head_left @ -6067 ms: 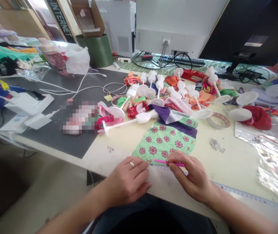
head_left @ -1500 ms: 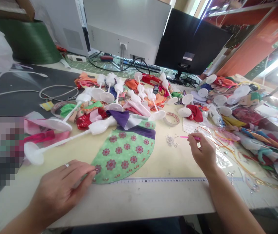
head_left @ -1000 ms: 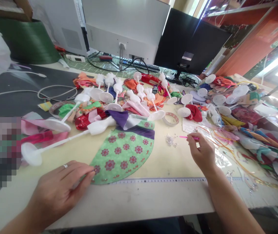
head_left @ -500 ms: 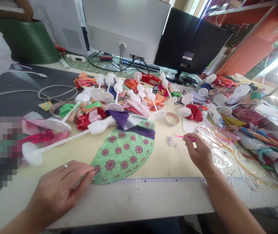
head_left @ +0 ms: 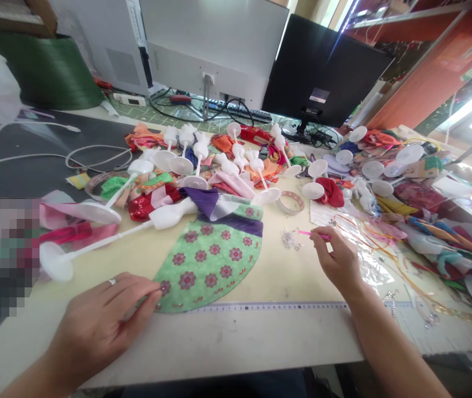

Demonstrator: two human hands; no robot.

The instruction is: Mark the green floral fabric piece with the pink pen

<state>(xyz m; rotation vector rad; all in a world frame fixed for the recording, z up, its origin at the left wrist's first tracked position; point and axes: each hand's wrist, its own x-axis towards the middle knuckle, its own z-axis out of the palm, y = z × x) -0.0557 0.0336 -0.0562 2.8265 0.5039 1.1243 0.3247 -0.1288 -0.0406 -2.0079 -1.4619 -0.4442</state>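
The hands are well apart: at ten o'clock, the left hand (head_left: 103, 320) rests its fingertips (head_left: 158, 292) on the green floral fabric fan (head_left: 206, 271), at twelve o'clock on the bench (head_left: 261, 337); at two o'clock, the right hand (head_left: 337, 260) pinches a pink stick (head_left: 313, 235).

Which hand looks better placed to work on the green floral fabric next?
Probably the left hand: its fingertips already rest on the lower-left edge of the green floral fabric. The right hand is off the fabric, pinching a pink stick.
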